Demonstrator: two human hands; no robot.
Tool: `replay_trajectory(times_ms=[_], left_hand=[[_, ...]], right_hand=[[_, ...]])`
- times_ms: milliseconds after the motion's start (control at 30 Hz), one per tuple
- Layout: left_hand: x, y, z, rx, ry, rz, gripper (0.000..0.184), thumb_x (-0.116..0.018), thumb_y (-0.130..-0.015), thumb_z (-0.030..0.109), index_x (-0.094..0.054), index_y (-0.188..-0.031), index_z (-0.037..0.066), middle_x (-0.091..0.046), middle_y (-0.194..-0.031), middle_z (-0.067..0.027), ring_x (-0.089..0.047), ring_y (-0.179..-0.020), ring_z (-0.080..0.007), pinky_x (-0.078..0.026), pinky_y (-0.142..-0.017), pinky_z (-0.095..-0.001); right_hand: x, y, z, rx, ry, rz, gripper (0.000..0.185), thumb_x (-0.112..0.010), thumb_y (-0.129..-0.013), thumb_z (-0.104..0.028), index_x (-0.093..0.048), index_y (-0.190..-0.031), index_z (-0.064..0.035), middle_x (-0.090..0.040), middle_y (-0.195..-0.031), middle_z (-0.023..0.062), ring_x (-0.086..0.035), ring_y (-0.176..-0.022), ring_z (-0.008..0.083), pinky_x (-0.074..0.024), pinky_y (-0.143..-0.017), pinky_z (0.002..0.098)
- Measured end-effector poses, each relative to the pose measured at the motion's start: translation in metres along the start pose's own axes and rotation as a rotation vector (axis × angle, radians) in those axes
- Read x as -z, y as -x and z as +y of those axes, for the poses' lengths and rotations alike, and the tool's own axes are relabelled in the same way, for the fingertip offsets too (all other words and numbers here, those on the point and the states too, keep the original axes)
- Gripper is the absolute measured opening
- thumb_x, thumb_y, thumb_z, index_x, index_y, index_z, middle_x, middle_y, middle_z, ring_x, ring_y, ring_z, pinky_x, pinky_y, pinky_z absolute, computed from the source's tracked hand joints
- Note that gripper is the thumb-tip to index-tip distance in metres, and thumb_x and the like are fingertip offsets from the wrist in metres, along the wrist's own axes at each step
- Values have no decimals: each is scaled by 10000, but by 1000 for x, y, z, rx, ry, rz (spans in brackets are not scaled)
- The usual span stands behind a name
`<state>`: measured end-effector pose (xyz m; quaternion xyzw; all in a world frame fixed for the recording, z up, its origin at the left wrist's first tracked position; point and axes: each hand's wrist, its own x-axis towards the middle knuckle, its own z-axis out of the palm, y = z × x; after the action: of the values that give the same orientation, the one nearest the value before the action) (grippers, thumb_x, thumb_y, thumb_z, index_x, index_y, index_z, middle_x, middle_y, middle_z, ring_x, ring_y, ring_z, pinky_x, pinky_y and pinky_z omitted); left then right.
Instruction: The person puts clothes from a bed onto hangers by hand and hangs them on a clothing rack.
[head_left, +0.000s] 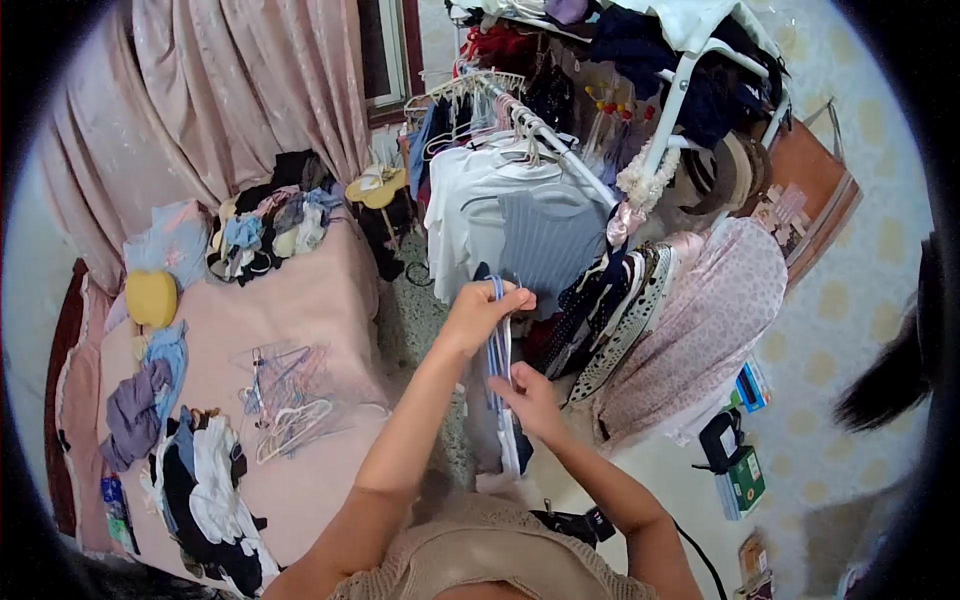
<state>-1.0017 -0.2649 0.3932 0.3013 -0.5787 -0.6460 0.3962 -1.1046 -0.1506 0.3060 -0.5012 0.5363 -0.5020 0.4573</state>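
My left hand (476, 318) is closed around the tops of several thin blue and white clothes hangers (497, 352), which hang down in front of my body. Lower on the same bundle, my right hand (532, 402) has its thumb and fingers closed at the hangers' edge. White and dark cloth (507, 455) shows below, partly hidden by the hangers. Just beyond my hands, a grey-blue ribbed top (548, 240) hangs on the clothes rack (560, 150), beside white shirts (455, 205).
On the pink bed (300, 480) to the left lie loose hangers (290, 390) and piles of clothes (205, 490). A small yellow stool (378, 190) stands between bed and rack. To the right hang patterned skirts (700, 320), with a green box (745, 480) on the floor.
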Motion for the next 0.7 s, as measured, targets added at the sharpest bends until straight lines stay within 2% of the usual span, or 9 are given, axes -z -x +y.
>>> replay_trajectory(times_ms=[167,400,467,500,567,667,700], left_hand=[[-8,-54,5,98,134,-142,242,-591,-859,161,-627,-926,-69,-655,-882,-128,-629,-829,-166,-477,-747,-244],[-30,-121,5,130,187,-325,244,-587,-864,163,-626,-920,-72,-648,-882,-134,-631,-829,-182,-463,-711,-230],[-29,-138,2,124,188,-348,252,-608,-856,178,-630,-921,-64,-651,-902,-136,-629,-839,-183,-491,-767,-266],[-29,-146,4,129,182,-377,252,-608,-856,178,-630,-921,-64,-651,-902,-136,-629,-839,-183,-491,-767,-266],[-29,-160,10,77,150,-364,247,-610,-848,183,-641,-911,-54,-648,-866,-100,-614,-828,-163,-421,-696,-230],[-26,-195,15,31,76,-478,273,-601,-862,213,-641,-943,-45,-657,-906,-109,-611,-802,-153,-460,-743,-255],[-28,-202,15,32,166,-487,280,-593,-867,232,-646,-955,-29,-659,-907,-93,-599,-803,-136,-443,-739,-242]], right_hand=[[25,-27,-15,-43,-67,-24,280,-633,-841,-210,-449,-701,-52,-536,-542,23,-475,-396,80,-355,-352,225],[56,-54,-35,-82,-170,108,266,-611,-855,-217,-451,-710,-63,-503,-514,7,-481,-386,81,-347,-352,219],[58,-65,-32,-61,-184,154,261,-613,-855,-220,-457,-717,-63,-501,-515,3,-475,-388,76,-346,-355,214],[57,-71,-34,-65,-198,193,256,-615,-854,-217,-461,-723,-60,-499,-513,4,-474,-394,77,-348,-361,218],[57,-83,-36,-62,-214,271,251,-617,-852,-215,-466,-728,-58,-497,-512,5,-473,-401,77,-351,-367,222],[54,-106,-40,-23,-165,425,247,-620,-846,-193,-466,-724,-43,-491,-516,3,-455,-421,71,-352,-391,232],[51,-114,-40,47,-78,515,230,-599,-858,-181,-459,-723,-58,-458,-522,-27,-404,-430,44,-309,-395,217]])
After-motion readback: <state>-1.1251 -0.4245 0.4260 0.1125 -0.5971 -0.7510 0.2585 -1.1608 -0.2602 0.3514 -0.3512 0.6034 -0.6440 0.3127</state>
